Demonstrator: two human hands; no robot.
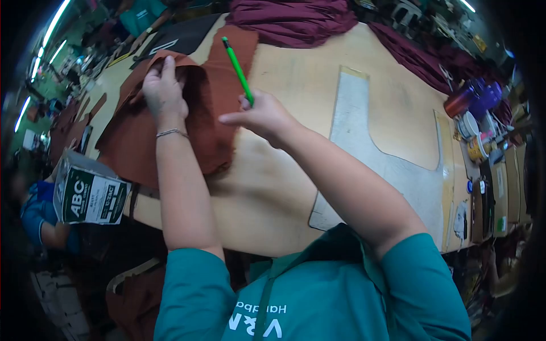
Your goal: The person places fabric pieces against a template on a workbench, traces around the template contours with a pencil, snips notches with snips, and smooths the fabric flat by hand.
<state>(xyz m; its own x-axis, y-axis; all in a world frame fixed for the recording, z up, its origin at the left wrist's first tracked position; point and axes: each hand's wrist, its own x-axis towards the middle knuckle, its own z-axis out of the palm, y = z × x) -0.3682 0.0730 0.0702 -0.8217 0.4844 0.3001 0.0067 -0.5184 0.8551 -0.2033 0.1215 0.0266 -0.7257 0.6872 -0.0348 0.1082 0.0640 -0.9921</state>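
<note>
My left hand (164, 94) pinches the upper edge of a reddish-brown sheet of fabric or leather (133, 139), thumb on top, and lifts it so that it folds over a dark hollow. Part of the brown material (230, 62) lies flat beyond it. To the right, my right hand (259, 116) grips a green pencil (236, 68) that points up and away, its dark end at the top. The thumb of that hand sticks out toward the brown sheet. A grey-white L-shaped pattern board (352, 136), taped along its edges, rests under and beyond my right forearm.
The pale wooden table (290, 79) carries a maroon fabric heap (290, 20) at its far side. An ABC-labelled container (94, 193) stands at the left edge. Tubs (476, 149) and a purple bottle (483, 94) line the right. Another person's arm (153, 25) is at the far left.
</note>
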